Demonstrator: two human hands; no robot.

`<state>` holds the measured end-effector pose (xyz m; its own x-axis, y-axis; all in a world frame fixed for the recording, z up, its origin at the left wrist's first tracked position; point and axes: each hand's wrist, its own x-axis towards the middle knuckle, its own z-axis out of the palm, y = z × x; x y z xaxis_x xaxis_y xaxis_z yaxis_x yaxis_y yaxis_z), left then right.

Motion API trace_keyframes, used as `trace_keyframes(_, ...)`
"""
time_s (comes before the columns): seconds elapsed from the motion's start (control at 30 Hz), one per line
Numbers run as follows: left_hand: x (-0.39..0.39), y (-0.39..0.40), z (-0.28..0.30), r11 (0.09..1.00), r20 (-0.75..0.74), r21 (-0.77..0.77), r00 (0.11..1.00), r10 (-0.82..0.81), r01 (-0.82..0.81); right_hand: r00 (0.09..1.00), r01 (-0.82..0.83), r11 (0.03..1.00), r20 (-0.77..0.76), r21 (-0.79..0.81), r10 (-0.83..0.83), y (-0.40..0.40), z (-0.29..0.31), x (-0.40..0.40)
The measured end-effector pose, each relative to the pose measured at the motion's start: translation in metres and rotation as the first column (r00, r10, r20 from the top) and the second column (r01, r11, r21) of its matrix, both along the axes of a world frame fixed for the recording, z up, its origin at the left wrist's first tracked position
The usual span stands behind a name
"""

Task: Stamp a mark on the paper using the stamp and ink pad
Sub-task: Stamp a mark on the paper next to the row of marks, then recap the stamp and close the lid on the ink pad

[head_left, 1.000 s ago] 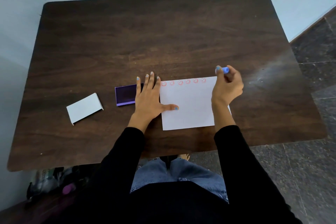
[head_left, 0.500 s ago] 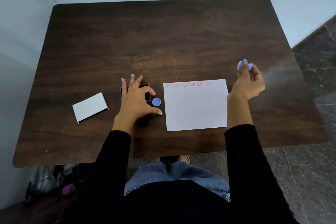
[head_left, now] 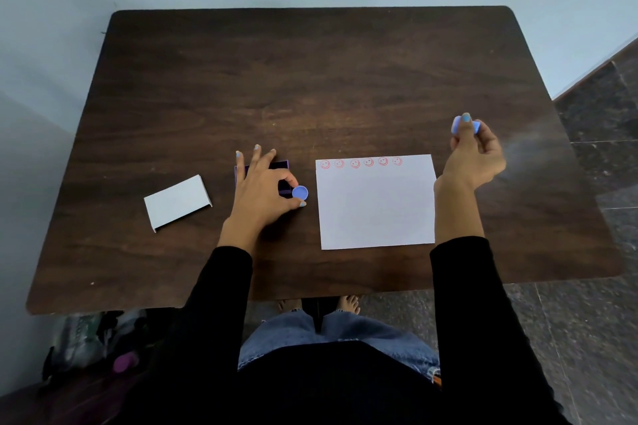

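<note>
A white sheet of paper [head_left: 376, 207] lies near the table's front edge, with a row of several red smiley marks [head_left: 360, 162] along its far edge. To its left sits the purple ink pad [head_left: 281, 165], mostly hidden under my left hand [head_left: 262, 193]. That hand's thumb and forefinger pinch a small round blue cap [head_left: 299, 192] at the pad's right side. My right hand [head_left: 474, 155] hovers beyond the paper's right edge, gripping the blue stamp [head_left: 476, 127] in its fingertips above the table.
A white cardboard lid [head_left: 177, 202] lies on the dark wooden table [head_left: 310, 79] left of the ink pad. A pale wall stands behind the table. Dark tiled floor shows to the right, and bags sit under the table's left side.
My left hand left the paper, moved left over the ink pad and pinched the blue cap. My right hand lifted the stamp off the paper's far edge and carried it right.
</note>
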<state>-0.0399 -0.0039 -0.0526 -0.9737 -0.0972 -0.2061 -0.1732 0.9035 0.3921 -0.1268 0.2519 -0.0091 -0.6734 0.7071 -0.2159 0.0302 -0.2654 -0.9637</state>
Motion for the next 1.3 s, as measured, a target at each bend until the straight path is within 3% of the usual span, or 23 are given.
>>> trace_keyframes(0.13, 0.0, -0.005, 0.0, 1.0, 0.016, -0.021, 1.0, 0.014, -0.014, 1.0, -0.028, 1.0, 0.007, -0.002, 0.028, -0.007, 0.001, -0.002)
trace_keyframes(0.23, 0.001, -0.005, 0.003, 0.996, -0.033, 0.058, 0.997, 0.064, -0.062, 0.998, -0.056, 0.998, 0.014, -0.021, 0.056, -0.02, 0.002, -0.004)
trace_keyframes(0.37, -0.001, 0.0, 0.014, 0.957, -0.154, 0.229, 0.965, 0.214, -0.176, 0.957, -0.291, 0.946, -0.04, -0.141, 0.289, -0.055, 0.003, -0.002)
trace_keyframes(0.43, -0.003, 0.003, 0.021, 0.922, -0.166, 0.316, 0.943, 0.288, -0.226, 0.876, -0.478, 0.858, -0.034, -0.189, 0.481, -0.077, 0.003, 0.003)
trace_keyframes(0.53, -0.003, 0.007, 0.028, 0.872, -0.151, 0.403, 0.919, 0.363, -0.278, 0.685, -0.722, 0.679, 0.01, -0.134, 0.729, -0.105, -0.003, 0.015)
trace_keyframes(0.63, -0.001, 0.008, 0.03, 0.849, -0.158, 0.445, 0.909, 0.386, -0.283, 0.503, -0.858, 0.506, 0.06, -0.083, 0.862, -0.124, -0.011, 0.027)
trace_keyframes(0.8, 0.003, 0.003, 0.03, 0.793, -0.151, 0.537, 0.892, 0.425, -0.287, 0.407, -0.898, 0.421, 0.126, -0.127, 0.905, -0.136, -0.018, 0.032)
trace_keyframes(1.03, 0.004, -0.003, 0.027, 0.696, -0.108, 0.655, 0.875, 0.472, -0.295, 0.397, -0.877, 0.405, 0.086, -0.258, 0.914, -0.139, -0.02, 0.031)
trace_keyframes(1.3, -0.002, -0.003, 0.025, 0.663, -0.117, 0.694, 0.864, 0.489, -0.281, 0.403, -0.847, 0.392, 0.047, -0.36, 0.914, -0.139, -0.02, 0.024)
